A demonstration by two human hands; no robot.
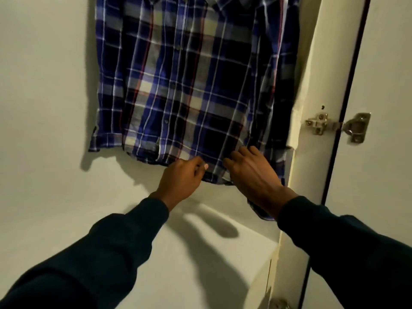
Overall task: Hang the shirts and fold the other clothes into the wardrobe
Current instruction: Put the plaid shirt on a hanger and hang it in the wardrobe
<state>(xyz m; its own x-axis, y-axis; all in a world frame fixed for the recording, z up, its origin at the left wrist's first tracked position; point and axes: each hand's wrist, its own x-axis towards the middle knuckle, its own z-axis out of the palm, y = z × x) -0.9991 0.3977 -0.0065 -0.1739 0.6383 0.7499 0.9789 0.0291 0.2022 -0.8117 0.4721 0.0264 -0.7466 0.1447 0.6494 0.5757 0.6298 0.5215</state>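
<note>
Our left hand (181, 177) pinches the plaid shirt (189, 81) hem. Our right hand (252, 172), fingers straight, presses it at 3 o'clock. Its collar is cut off at 12.

I can read no text, label, brand, number or sign anywhere in my view. The plaid shirt (189, 85) shows only its checked pattern, with no tag or print I can make out. The metal hinge (336, 126) on the wardrobe door (388, 85) may bear stamped marks, but they are too small for me to read.
</note>
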